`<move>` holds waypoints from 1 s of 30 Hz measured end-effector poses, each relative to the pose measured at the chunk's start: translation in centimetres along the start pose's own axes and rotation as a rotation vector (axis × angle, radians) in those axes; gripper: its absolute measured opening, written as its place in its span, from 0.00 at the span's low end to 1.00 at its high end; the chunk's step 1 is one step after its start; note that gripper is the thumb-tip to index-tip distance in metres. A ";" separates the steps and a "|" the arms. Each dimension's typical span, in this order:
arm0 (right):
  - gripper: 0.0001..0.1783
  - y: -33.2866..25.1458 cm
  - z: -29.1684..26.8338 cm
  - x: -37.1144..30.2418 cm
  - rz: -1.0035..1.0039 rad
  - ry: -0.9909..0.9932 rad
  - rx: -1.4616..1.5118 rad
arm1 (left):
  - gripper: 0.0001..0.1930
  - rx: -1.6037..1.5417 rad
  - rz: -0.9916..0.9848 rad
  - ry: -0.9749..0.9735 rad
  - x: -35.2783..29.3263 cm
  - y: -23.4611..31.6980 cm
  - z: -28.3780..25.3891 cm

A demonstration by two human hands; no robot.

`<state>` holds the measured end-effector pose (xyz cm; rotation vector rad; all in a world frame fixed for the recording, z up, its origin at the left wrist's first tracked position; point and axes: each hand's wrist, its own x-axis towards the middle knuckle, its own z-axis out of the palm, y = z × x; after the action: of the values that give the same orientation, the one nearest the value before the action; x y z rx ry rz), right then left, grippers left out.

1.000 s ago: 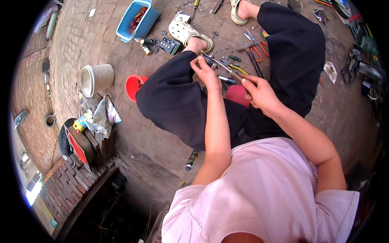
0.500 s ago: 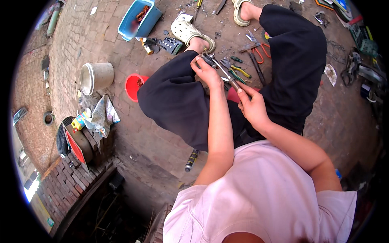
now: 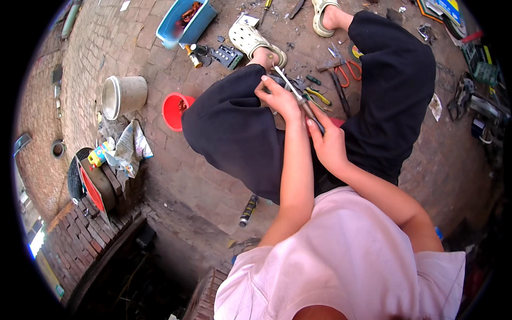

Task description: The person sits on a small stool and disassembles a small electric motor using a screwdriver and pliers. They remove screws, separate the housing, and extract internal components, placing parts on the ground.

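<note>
My right hand (image 3: 328,145) is closed around the brown handle of a screwdriver (image 3: 288,83), whose bright shaft points up and left, past my left hand. Just left of the shaft, my left hand (image 3: 282,100) is curled in front of my knee, thumb and fingers drawn together. Whatever it holds is mostly hidden; something dark shows by its fingertips. On the ground beyond lie yellow-handled pliers (image 3: 319,96), orange-handled scissors (image 3: 349,73), a hammer (image 3: 329,65) and a small green-handled tool (image 3: 313,80).
At the upper left stand a blue tub (image 3: 186,24) with reddish parts, a whitish bucket (image 3: 124,97) and a red bucket (image 3: 175,112). A black circuit-like block (image 3: 226,56) lies by my shoe. A dark pit (image 3: 133,277) opens at the lower left. Tools and metal parts (image 3: 464,98) crowd the right.
My right hand has shifted slightly down toward me, and more of the screwdriver's handle shows. My left hand has moved a little to the right. The view has shifted slightly.
</note>
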<state>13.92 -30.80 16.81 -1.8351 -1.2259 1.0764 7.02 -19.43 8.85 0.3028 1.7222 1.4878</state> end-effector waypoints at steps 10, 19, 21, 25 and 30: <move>0.11 -1.3 -4.5 2.1 0.266 -0.127 0.575 | 0.22 -0.498 -0.291 -0.303 1.2 0.8 0.0; 0.12 -2.1 -3.7 9.7 0.348 -0.231 0.600 | 0.16 -0.307 0.055 -0.553 -0.9 2.1 -0.8; 0.12 -2.3 -3.2 10.1 0.373 -0.261 0.679 | 0.15 -0.213 0.175 -0.580 -1.0 2.3 -0.7; 0.14 -3.1 -3.6 9.1 0.377 -0.143 0.681 | 0.14 -0.233 0.161 -0.517 -1.5 2.6 -0.6; 0.16 -4.2 -6.6 3.8 0.229 -0.217 0.437 | 0.14 -0.292 0.064 -0.365 -1.0 2.9 -0.7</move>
<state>19.04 -26.35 22.30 -1.5705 -0.8194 1.5653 6.25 -19.76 11.84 0.4462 1.2022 1.5927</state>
